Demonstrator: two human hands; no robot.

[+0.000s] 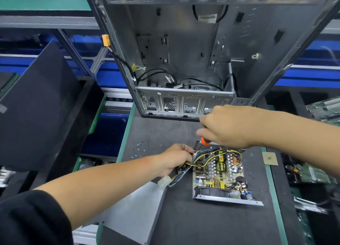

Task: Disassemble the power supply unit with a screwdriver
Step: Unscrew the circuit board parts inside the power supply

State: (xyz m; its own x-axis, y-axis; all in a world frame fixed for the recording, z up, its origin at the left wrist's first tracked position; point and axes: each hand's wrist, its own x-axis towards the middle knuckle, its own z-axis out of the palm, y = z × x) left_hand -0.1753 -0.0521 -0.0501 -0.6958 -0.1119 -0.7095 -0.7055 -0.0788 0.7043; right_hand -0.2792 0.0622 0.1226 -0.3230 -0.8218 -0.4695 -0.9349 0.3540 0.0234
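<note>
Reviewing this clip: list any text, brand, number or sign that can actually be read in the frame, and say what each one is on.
No text can be read in this frame.
White label on the cable inside the computer case: print too blurred to read.
Circuit board of the power supply unit: any markings too small to read.
Small square chip on the mat, to the right of the unit: nothing readable.
Green boards at the right edge: too blurred.

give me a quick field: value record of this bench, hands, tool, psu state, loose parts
left hand: grips the cable bundle
right hand: grips the orange-handled screwdriver, at the unit's far edge
power supply unit: open, circuit board exposed
metal cover: off, lying at its left
loose screws: scattered on the mat
computer case: open, behind
</note>
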